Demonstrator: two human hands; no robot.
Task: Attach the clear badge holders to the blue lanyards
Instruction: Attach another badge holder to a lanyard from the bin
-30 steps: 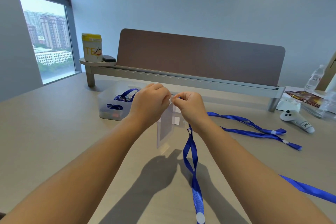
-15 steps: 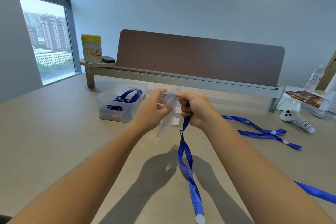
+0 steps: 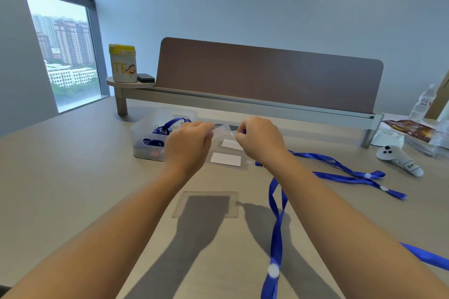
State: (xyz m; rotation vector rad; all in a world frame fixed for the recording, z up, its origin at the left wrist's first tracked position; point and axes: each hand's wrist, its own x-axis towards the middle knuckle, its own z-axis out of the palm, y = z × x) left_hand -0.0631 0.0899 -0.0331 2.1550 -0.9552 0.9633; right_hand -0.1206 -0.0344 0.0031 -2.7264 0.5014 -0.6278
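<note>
The left hand (image 3: pixel 188 144) pinches the top edge of a clear holder (image 3: pixel 222 131), held flat, edge-on, above the table (image 3: pixel 73 189). It looks light, thin, flexible and slick, so the stiffer slot edge seems the best place to grip. The right hand (image 3: pixel 261 139) is closed on the end of the limp lanyard (image 3: pixel 277 213), touching the holder. A second ago the holder hung upright; now it is tipped level and raised.

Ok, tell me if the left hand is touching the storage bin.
Cannot tell. In the head view the left hand overlaps the clear storage bin, hiding its near corner, so no contact or gap shows plainly.
</note>
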